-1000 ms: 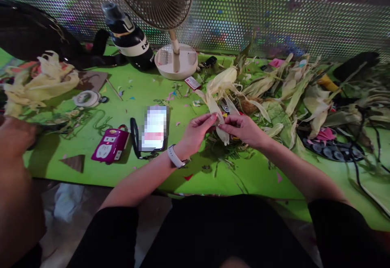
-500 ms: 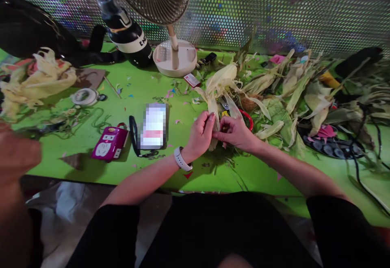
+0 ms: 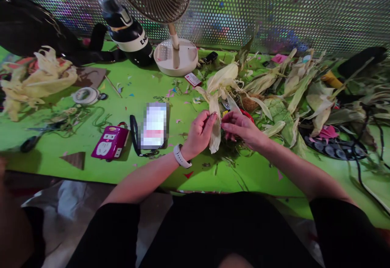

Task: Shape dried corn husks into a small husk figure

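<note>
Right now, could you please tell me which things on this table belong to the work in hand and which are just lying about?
In hand:
- left hand and right hand, pinching one pale corn husk strip
- husk pile beside them
- red-handled scissors

Lying about:
- fan base
- black bottle
- phone
- magenta power strip
- tape roll

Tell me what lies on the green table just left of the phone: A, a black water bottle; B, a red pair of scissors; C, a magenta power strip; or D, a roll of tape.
C: the magenta power strip lies right beside the phone on its left, while the left hand and right hand pinch a corn husk further right.
</note>
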Demonstrator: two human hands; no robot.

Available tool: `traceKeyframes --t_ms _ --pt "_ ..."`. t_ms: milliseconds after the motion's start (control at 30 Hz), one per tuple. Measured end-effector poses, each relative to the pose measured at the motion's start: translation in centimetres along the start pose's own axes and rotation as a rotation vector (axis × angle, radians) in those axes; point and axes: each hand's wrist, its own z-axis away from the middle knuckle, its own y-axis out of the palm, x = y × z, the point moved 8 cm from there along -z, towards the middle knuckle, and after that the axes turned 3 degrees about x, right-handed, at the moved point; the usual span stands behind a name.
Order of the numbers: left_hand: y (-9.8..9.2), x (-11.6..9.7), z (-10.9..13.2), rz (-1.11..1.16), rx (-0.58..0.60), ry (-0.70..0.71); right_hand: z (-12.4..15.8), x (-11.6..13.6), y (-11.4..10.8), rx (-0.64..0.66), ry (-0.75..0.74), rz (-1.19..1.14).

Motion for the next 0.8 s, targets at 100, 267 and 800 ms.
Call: traceKeyframes --t_ms 100,267,800 --pt "0.5 0.4 0.0 0.006 0.050 -0.019 -0.1 -0.2 0.4 0.021 -0.010 0.038" --pt "-0.9 -0.5 -1.6 0.065 0.154 -0.094 -0.2 0.6 -1.2 -0.102 -0.065 0.024" --pt "-7.9 0.0 -2.1 -0.923 0.410 -0.082 0.2 3.0 -2.9 -0.200 -0.119 0.015"
